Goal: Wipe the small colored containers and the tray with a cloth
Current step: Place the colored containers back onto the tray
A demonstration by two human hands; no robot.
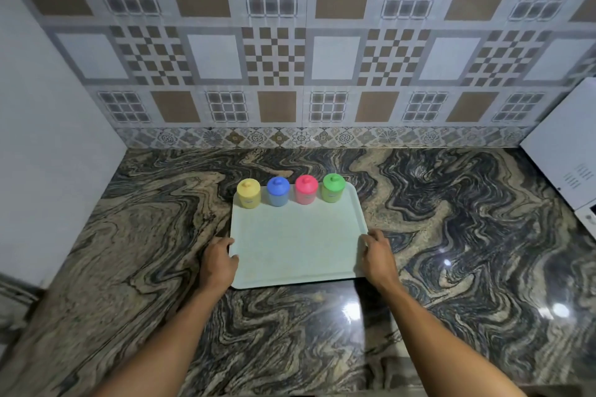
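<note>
1. The tray (296, 248) is laid flat on the swirly stone counter (451, 235). It is held at both sides, near the front corners.
2. Four small containers are stood in a row along the far edge of the tray, with their lids on: the yellow container (248, 193), the blue container (278, 191), the red container (306, 189) and the green container (333, 187).
3. No wiping is seen yet. It looks like the tray is only being set in place.
4. No cloth can be seen, so one will probably have to be fetched first. One hand would need to be taken off the tray for that.
5. The left rim is gripped by the left hand (219, 259). The thumb is laid on top and the fingers are curled at the edge.
6. The right rim is gripped the same way by the right hand (379, 256). Its fingers are kept close together, not spread.
7. How far the fingers reach under the rim cannot be told.
</note>
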